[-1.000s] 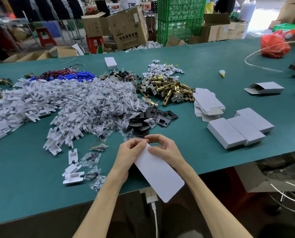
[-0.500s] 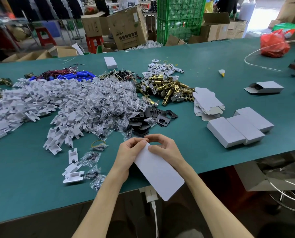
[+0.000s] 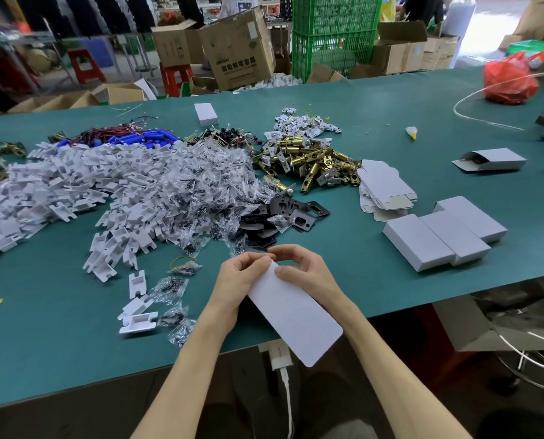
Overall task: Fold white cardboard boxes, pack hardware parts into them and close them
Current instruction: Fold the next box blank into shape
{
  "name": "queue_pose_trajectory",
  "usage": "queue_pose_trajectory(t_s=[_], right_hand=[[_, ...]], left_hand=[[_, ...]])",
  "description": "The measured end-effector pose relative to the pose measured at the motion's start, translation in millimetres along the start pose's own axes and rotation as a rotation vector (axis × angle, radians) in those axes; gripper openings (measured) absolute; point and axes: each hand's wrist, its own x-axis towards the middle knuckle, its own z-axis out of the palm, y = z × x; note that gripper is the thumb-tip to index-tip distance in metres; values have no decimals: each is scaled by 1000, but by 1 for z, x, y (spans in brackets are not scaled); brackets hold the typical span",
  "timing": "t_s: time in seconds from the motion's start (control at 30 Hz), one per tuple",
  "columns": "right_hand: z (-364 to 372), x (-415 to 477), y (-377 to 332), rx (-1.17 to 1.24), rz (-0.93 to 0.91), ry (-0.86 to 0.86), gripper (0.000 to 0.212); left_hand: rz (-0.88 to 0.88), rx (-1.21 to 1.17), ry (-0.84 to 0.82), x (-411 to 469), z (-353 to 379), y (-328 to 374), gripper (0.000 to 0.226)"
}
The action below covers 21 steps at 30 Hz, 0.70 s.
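1. Wide green table (image 3: 74, 343), and most of its far half is covered in stock: white clips (image 3: 74, 191) on the left, bagged screws (image 3: 185, 198) in the middle, brass latches (image 3: 311, 160) and black plates (image 3: 296, 213) beyond the hands.
2. Off to the right, three closed boxes (image 3: 438, 236) sit side by side, with a stack of flat blanks (image 3: 384, 188) just behind them.
3. The box (image 3: 296, 315) in play is held flat at the near table edge. Its long axis runs from the far left, up at the fingertips, down to the near right, and its rounded lower end hangs past the table edge toward the person.
4. Left hand (image 3: 235, 280) grips the far left corner, fingers (image 3: 258, 259) curled over the top edge.
5. Right hand (image 3: 305, 274) meets it at the same far end, thumb pressed on the white face, other fingers arched behind.
6. Both hands are on that one far end and equally near to it. Popping the box open looks like the job here, so the squeeze likely goes across the short width while the long free end swings loose.
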Motion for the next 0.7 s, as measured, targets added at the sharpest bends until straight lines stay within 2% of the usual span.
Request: queue_pose_trajectory(t_s=[0.4, 0.7], right_hand=[[2, -2, 0, 4, 12, 55, 39], [4, -4, -2, 52, 40, 148, 26]], left_hand=[[28, -16, -5, -2, -1, -2, 12], [119, -5, 33, -8, 0, -10, 18]])
